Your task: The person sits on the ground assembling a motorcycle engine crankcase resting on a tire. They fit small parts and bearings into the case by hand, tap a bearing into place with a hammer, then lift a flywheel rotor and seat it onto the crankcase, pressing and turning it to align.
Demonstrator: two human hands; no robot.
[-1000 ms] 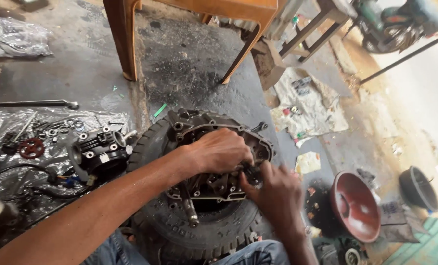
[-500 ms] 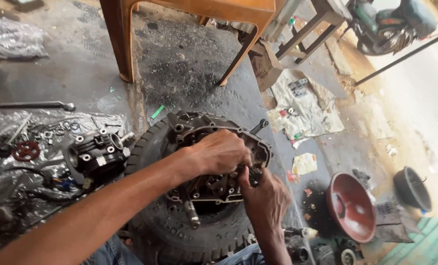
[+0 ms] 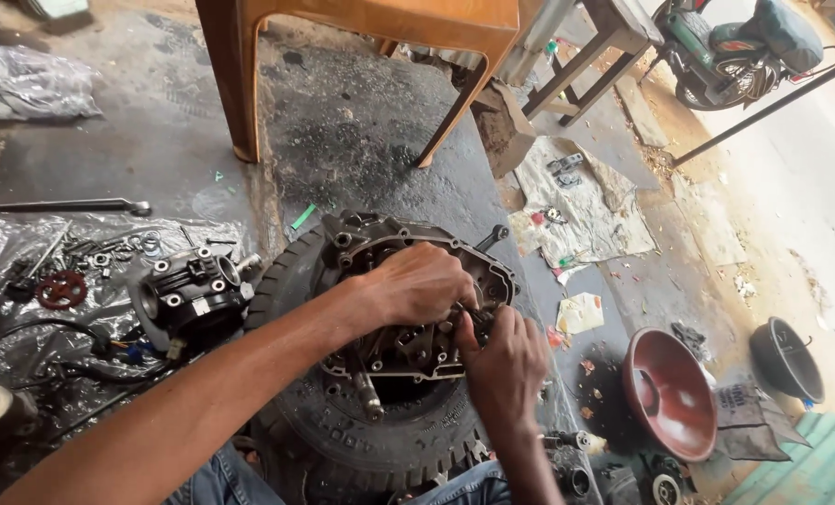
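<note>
Floor (image 3: 361,122): dark, oil-stained concrete, cracked; paler and sandy toward the right edge. Orange plastic chair (image 3: 361,28), top centre, legs on the floor. Wooden stool (image 3: 614,37) just right of it. Parked motorcycle (image 3: 735,42), top right corner. Green corrugated sheet (image 3: 810,468), bottom right corner. Daylight, brightest at right.

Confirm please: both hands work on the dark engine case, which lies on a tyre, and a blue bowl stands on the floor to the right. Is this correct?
Not fully. The bowl on the floor to the right is red, not blue, as the head view shows. The rest holds: the left hand and the right hand both work on the dark engine case, which lies on the tyre.
</note>
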